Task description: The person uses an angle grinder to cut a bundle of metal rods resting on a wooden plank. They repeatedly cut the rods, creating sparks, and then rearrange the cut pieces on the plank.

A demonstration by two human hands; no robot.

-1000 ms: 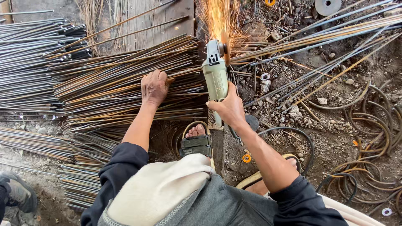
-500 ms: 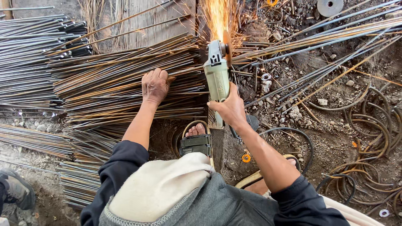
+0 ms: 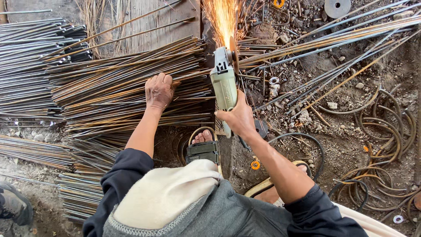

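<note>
My right hand grips a pale green angle grinder by its body. Its disc is at the ends of thin steel rods, and orange sparks fly away from me. My left hand presses palm-down on a thick bundle of rusty steel rods that lies across the ground. A sandalled foot rests just below the bundle's cut ends.
More rod bundles lie at the left and lower left. Long loose rods fan out at the upper right over rubble. Curved rusty rings lie at the right. A black cable loops near my right arm. A shoe shows at bottom left.
The grinder and my right hand have stayed at the rod ends while sparks keep flying. My left hand has stayed pressed on the bundle.
</note>
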